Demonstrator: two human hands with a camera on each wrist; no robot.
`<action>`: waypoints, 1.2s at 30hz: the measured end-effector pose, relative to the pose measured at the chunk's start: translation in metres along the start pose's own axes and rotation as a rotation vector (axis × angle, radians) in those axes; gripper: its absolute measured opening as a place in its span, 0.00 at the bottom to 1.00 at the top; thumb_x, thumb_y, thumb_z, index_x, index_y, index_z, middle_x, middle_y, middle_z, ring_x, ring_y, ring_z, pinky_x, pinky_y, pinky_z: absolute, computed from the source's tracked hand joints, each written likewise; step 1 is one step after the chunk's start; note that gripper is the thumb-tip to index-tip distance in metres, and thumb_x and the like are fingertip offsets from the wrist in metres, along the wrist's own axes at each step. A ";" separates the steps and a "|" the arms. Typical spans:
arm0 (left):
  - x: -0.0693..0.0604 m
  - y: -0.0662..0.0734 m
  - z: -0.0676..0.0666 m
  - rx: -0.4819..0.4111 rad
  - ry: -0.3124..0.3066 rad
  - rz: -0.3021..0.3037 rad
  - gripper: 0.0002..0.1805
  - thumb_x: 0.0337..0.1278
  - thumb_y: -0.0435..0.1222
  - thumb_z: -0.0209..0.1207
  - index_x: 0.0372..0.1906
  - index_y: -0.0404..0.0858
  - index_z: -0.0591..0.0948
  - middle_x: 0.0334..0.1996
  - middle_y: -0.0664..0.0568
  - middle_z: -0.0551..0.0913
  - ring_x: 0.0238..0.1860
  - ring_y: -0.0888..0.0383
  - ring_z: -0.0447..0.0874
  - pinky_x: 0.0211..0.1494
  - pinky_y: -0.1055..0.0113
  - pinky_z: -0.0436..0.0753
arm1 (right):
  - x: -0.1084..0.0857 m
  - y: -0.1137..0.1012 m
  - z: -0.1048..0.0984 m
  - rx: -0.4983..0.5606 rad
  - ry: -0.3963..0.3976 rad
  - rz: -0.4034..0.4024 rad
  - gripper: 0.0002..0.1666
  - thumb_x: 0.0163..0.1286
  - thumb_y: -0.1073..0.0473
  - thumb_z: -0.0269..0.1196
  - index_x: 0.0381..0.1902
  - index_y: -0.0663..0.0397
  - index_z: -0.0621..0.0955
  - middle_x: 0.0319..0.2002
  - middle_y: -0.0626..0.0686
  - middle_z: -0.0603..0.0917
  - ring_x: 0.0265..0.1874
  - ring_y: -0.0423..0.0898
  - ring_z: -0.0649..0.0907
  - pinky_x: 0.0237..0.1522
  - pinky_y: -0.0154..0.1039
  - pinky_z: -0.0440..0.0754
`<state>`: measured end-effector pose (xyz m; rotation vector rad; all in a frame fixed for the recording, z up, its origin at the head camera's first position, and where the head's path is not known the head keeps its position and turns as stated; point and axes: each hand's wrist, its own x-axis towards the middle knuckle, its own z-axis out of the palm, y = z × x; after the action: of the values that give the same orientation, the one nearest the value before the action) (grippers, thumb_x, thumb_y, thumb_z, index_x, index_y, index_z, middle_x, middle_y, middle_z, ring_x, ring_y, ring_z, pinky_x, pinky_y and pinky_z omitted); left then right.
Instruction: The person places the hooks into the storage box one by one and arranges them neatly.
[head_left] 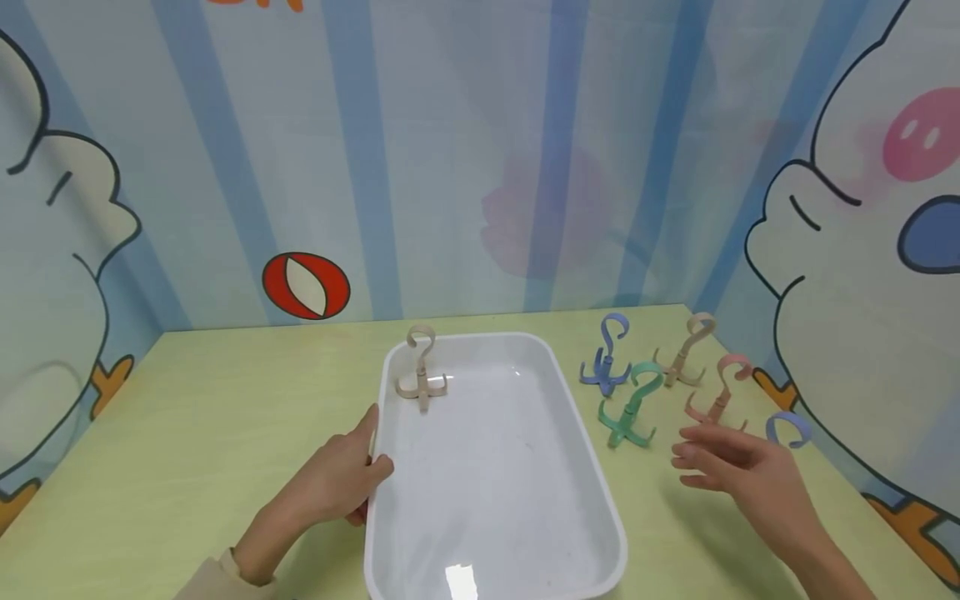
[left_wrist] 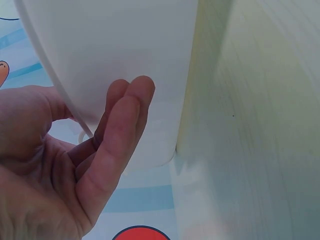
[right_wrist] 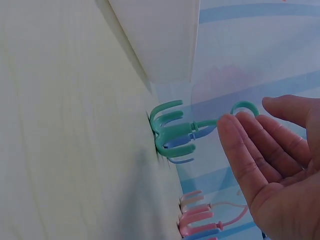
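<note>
A white rectangular tray (head_left: pixel 495 483) stands on the table. My left hand (head_left: pixel 330 479) holds its left rim, thumb over the edge and the other fingers (left_wrist: pixel 117 130) along the outer wall. Inside the tray, at the far left, a beige four-pronged hanging hook (head_left: pixel 423 388) stands upright. To the tray's right are similar hooks: green (head_left: pixel 628 417), blue (head_left: pixel 603 371), beige (head_left: pixel 682 358), pink (head_left: pixel 720 402) and a purple one (head_left: pixel 789 427) partly behind my right hand (head_left: pixel 757 483). That hand hovers near the pink and green hooks, fingers loosely bent around nothing.
A pale yellow-green table (head_left: pixel 225 417) lies under everything. Behind it hangs a blue striped backdrop (head_left: pixel 450 167) with cartoon figures, close beyond the far edge and along both sides.
</note>
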<state>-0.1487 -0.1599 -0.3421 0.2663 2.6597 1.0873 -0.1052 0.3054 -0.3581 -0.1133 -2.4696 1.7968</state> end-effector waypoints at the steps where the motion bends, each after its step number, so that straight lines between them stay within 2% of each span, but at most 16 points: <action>1: 0.000 0.000 0.000 0.001 0.002 0.002 0.44 0.70 0.33 0.52 0.85 0.32 0.47 0.25 0.46 0.83 0.14 0.54 0.82 0.18 0.60 0.84 | -0.002 0.002 -0.002 -0.008 0.005 0.001 0.21 0.74 0.52 0.69 0.60 0.55 0.86 0.46 0.28 0.89 0.42 0.36 0.92 0.44 0.41 0.93; 5: 0.000 0.001 0.000 0.002 0.002 0.003 0.42 0.70 0.33 0.52 0.85 0.33 0.49 0.25 0.45 0.83 0.14 0.54 0.82 0.17 0.60 0.84 | -0.009 0.008 -0.014 0.005 0.014 0.017 0.21 0.75 0.54 0.68 0.62 0.52 0.86 0.49 0.27 0.88 0.43 0.37 0.92 0.44 0.41 0.93; 9: 0.001 0.001 0.000 -0.003 0.001 0.011 0.42 0.71 0.33 0.52 0.84 0.34 0.50 0.24 0.45 0.83 0.14 0.54 0.82 0.17 0.60 0.84 | -0.015 0.011 -0.026 -0.003 0.026 0.034 0.21 0.76 0.54 0.67 0.63 0.51 0.86 0.48 0.31 0.90 0.43 0.39 0.93 0.43 0.40 0.93; 11: 0.001 0.001 0.000 -0.005 0.003 0.012 0.41 0.70 0.33 0.52 0.84 0.34 0.51 0.24 0.45 0.83 0.14 0.54 0.83 0.17 0.60 0.84 | -0.019 0.012 -0.030 -0.039 0.038 0.054 0.22 0.75 0.51 0.67 0.63 0.51 0.86 0.46 0.33 0.91 0.42 0.39 0.93 0.43 0.40 0.93; 16: 0.001 0.002 0.000 -0.007 0.001 0.011 0.41 0.70 0.33 0.52 0.84 0.35 0.52 0.24 0.45 0.83 0.14 0.54 0.83 0.18 0.60 0.85 | -0.026 0.011 -0.036 -0.120 0.067 0.158 0.36 0.73 0.41 0.68 0.70 0.57 0.79 0.45 0.36 0.92 0.43 0.40 0.93 0.46 0.40 0.92; 19: 0.000 0.003 0.000 -0.002 0.001 0.007 0.41 0.70 0.33 0.52 0.84 0.34 0.51 0.25 0.45 0.83 0.14 0.55 0.83 0.18 0.60 0.85 | -0.029 0.010 -0.040 -0.129 0.087 0.233 0.45 0.70 0.37 0.69 0.74 0.60 0.75 0.45 0.36 0.92 0.43 0.40 0.93 0.47 0.40 0.92; 22: 0.000 0.003 0.000 0.004 0.004 0.004 0.41 0.70 0.32 0.52 0.84 0.34 0.51 0.25 0.45 0.83 0.14 0.55 0.83 0.18 0.60 0.85 | -0.031 0.012 -0.044 -0.109 0.112 0.276 0.48 0.68 0.35 0.70 0.75 0.61 0.74 0.45 0.37 0.92 0.42 0.40 0.93 0.47 0.41 0.92; 25: 0.000 0.002 0.000 0.006 0.004 0.004 0.42 0.70 0.33 0.52 0.84 0.33 0.50 0.25 0.45 0.83 0.14 0.54 0.82 0.18 0.59 0.85 | -0.032 0.016 -0.049 -0.091 0.129 0.285 0.47 0.69 0.37 0.70 0.74 0.62 0.74 0.44 0.37 0.92 0.42 0.38 0.92 0.47 0.42 0.92; 31: 0.001 0.000 0.001 -0.004 0.008 0.013 0.41 0.70 0.33 0.53 0.84 0.33 0.51 0.25 0.46 0.83 0.14 0.54 0.83 0.18 0.59 0.85 | -0.036 0.028 -0.056 -0.085 0.165 0.248 0.39 0.74 0.44 0.68 0.71 0.65 0.76 0.39 0.26 0.87 0.40 0.36 0.92 0.46 0.43 0.93; 36: 0.001 0.000 0.001 -0.003 0.011 0.007 0.42 0.69 0.33 0.53 0.84 0.33 0.51 0.26 0.46 0.83 0.15 0.54 0.83 0.18 0.59 0.85 | -0.035 0.032 -0.063 -0.093 0.193 0.282 0.39 0.75 0.44 0.67 0.72 0.65 0.75 0.39 0.26 0.86 0.38 0.38 0.92 0.45 0.43 0.93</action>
<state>-0.1496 -0.1593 -0.3431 0.2698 2.6684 1.0985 -0.0627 0.3710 -0.3705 -0.6398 -2.4969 1.6699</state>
